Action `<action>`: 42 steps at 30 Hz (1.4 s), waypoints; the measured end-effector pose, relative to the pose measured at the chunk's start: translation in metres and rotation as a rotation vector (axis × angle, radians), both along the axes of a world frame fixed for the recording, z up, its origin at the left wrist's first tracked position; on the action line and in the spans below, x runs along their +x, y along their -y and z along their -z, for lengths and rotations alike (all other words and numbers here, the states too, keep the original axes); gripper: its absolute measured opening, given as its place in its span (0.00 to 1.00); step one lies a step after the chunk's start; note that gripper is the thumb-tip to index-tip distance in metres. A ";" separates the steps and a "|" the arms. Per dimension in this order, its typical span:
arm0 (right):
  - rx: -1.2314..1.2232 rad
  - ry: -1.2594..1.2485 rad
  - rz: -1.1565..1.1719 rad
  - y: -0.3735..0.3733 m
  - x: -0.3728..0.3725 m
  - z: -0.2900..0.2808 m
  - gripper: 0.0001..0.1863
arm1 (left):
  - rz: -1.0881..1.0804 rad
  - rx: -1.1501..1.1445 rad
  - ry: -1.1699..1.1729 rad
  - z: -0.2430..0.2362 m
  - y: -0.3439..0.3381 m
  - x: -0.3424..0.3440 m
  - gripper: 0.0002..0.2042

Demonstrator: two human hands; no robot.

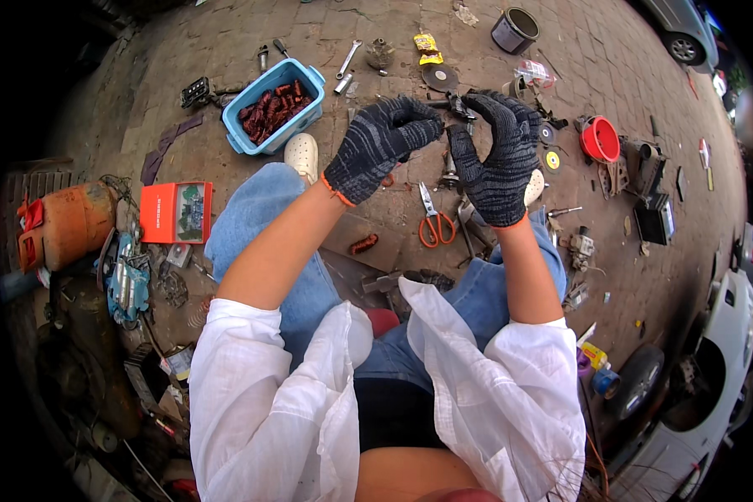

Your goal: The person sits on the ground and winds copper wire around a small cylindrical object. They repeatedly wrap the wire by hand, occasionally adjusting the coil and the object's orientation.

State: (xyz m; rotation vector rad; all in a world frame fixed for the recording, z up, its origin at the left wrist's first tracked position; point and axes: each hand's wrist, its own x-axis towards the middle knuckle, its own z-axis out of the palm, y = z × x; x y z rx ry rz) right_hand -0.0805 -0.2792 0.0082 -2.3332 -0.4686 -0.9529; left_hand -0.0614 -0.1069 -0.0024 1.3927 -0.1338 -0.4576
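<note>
Both my hands wear dark grey knitted gloves with orange cuffs, raised in front of me. My left hand has its fingers curled in toward the thumb; whatever they may hold is hidden. My right hand is curved, with a gap between thumb and fingers. Just beyond the gap is a dark metal part; I cannot tell whether the fingers touch it. Orange-handled scissors lie below and between the hands. Near my left knee is a small reddish-brown coil, on a flat board.
A blue bin of copper-coloured coils stands at left, beside a wrench. Farther left are an orange box and a rusty orange gas cylinder. A red bowl, cutting disc and can stand beyond my right hand.
</note>
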 end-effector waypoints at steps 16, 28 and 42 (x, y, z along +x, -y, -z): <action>-0.393 0.247 -0.134 0.007 -0.004 0.003 0.18 | 0.025 0.035 0.198 0.016 -0.001 0.003 0.08; -0.452 0.275 -0.188 0.010 -0.005 0.010 0.19 | 0.123 0.237 0.240 -0.004 -0.010 0.005 0.08; -0.001 -0.190 -0.166 -0.002 -0.007 0.014 0.10 | 0.103 0.089 0.111 -0.004 -0.006 0.003 0.08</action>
